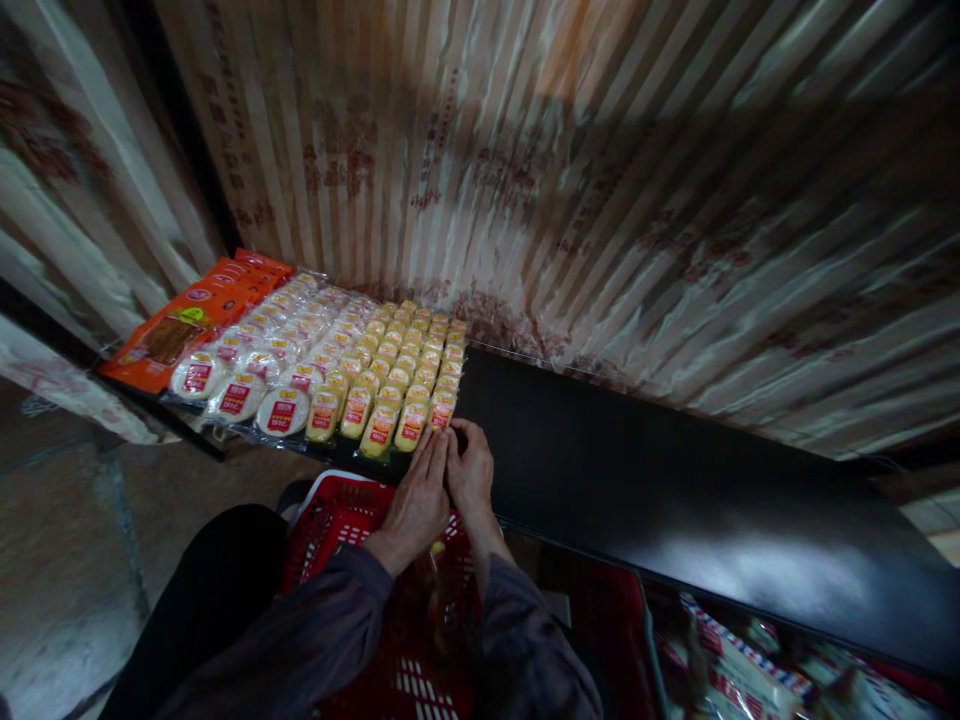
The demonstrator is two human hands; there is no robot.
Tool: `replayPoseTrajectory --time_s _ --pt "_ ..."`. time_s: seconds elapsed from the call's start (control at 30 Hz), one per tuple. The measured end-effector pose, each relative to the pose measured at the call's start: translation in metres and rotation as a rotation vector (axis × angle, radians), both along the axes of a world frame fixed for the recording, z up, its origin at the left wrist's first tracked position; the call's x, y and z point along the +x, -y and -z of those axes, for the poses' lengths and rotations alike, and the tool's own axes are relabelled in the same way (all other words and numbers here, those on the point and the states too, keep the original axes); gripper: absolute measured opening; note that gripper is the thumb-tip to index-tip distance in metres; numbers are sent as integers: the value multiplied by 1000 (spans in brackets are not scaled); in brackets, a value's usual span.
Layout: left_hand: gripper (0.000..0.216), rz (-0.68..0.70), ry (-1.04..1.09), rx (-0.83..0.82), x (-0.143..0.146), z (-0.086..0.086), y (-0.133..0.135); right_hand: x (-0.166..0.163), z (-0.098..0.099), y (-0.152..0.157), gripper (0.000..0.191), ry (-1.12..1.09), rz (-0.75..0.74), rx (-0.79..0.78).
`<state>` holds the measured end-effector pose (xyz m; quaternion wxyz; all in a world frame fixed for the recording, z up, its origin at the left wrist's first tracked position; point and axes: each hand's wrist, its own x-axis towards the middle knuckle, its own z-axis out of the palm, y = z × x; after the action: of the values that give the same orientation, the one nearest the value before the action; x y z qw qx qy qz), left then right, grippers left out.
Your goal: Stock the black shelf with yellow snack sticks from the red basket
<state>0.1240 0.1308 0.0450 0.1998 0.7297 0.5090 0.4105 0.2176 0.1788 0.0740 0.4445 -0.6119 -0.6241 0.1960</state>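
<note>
My left hand (421,492) and my right hand (472,472) meet at the front edge of the shelf, fingertips close together. Both are closed on the near end of a yellow wrapped rice cracker (442,408), the front one of the rightmost row. Beside it, several rows of yellow rice crackers (381,425) in clear wrappers with red and orange labels run back across the shelf. Left of these stand rows of round white wrapped crackers (283,411) with red labels. My fingers hide the lower end of the cracker they touch.
A black shelf (637,470) stretches right. Orange snack bags (176,335) lie at its left end. Below my arms is a red plastic basket (330,500) with some wrapped items inside. More packaged bags (742,660) sit under the shelf. A pleated printed curtain (510,180) hangs behind.
</note>
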Motion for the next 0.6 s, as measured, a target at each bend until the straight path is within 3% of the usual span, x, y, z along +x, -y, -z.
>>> replayPoseTrajectory --time_s 0.4,0.6 --pt "70 9 -72 -18 1 -8 2 2 7 -14 47 -85 16 -3" --pt "68 -4 -101 -9 1 -8 -2 2 6 -18 50 -147 -66 -81"
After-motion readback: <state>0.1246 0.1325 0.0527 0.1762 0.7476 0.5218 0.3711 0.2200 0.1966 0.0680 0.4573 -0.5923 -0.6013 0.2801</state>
